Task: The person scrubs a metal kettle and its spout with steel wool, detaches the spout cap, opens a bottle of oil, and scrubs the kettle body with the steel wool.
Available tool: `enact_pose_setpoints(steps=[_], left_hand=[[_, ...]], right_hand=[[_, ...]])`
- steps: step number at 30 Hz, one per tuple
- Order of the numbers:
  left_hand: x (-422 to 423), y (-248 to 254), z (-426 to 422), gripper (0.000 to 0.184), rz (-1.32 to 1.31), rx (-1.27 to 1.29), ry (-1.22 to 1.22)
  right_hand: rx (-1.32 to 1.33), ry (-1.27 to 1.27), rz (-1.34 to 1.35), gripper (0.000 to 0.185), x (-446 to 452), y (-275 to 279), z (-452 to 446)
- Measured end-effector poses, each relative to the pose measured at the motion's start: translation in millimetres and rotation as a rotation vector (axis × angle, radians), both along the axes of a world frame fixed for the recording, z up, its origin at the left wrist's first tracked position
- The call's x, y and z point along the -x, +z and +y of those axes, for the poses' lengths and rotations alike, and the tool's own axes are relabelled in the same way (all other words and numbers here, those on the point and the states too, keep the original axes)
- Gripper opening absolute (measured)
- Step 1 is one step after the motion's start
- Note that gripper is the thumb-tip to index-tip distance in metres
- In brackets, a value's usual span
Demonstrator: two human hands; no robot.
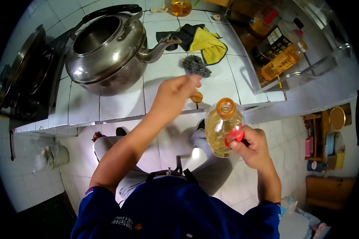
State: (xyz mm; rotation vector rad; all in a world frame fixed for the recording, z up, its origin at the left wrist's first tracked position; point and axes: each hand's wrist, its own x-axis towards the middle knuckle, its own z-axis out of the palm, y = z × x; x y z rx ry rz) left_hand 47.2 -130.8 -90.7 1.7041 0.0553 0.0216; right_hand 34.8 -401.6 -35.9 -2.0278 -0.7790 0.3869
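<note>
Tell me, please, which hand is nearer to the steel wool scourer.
Left: the left hand is close by the scourer, on its near side; the right hand is farther off, holding the bottle by its red handle.

Kettle blocks left counter; room between steel wool and rack, bottle nearer.

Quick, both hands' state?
Left hand: curled at the counter; can't tell whether it's closed.
Right hand: closed, holding the bottle by its red handle.

Spread over the tiled tabletop around a scourer: kettle at nine o'clock, cloth close at one, oil bottle farther off near twelve.
</note>
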Motion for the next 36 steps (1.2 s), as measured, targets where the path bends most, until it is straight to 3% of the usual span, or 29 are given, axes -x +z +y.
enact_pose_setpoints(steps=[1,2,4,5,9,11,12,14,18,20,22,28,36], left_hand=[[1.6,2.6,2.8,0.057,0.071,0.575,0.037],[4.4,7.6,3.3,0.057,0.072,0.576,0.046],[9.6,22.7,-0.1,0.071,0.000,1.029,0.106],[11.8,26.9,0.4,0.070,0.012,1.135,0.101],[26.1,32.9,10.3,0.063,-0.013,1.093,0.123],[33.5,33.8,18.9,0.046,-0.137,0.629,0.220],[33.7,36.0,22.4,0.046,-0.141,0.628,0.223],[30.5,43.1,29.0,0.035,-0.276,0.333,0.400],[17.6,63.0,43.3,0.045,-0.230,0.169,0.425],[6.0,54.7,47.8,0.053,-0.295,0.253,0.445],[-0.5,57.0,50.5,0.054,-0.177,0.195,0.412],[-12.8,57.2,54.5,0.041,-0.135,0.076,0.408],[-16.8,58.4,51.3,0.032,-0.171,0.304,0.424]], right_hand=[[0.010,-0.013,0.022,0.024,-0.8,4.1,2.1],[0.011,-0.005,0.024,0.024,-1.5,7.1,4.4],[0.012,0.001,0.022,0.025,-3.2,12.2,9.3],[0.012,0.008,0.018,0.025,-3.4,13.8,11.8],[-0.036,-0.001,0.029,0.025,-4.4,17.1,12.6],[-0.050,0.002,0.035,0.025,-6.5,19.0,11.8],[-0.067,-0.006,0.057,0.025,-8.1,22.4,12.6],[-0.081,-0.010,0.077,0.025,-10.5,30.5,16.3],[-0.053,-0.033,0.057,0.025,-20.8,52.4,26.7],[-0.014,-0.054,0.063,0.025,-28.2,61.9,30.3],[0.009,-0.054,0.066,0.026,-37.2,70.6,35.2],[-0.034,-0.057,0.038,0.027,-58.8,83.8,57.6],[0.069,-0.039,0.061,0.026,-86.2,84.4,75.9]])
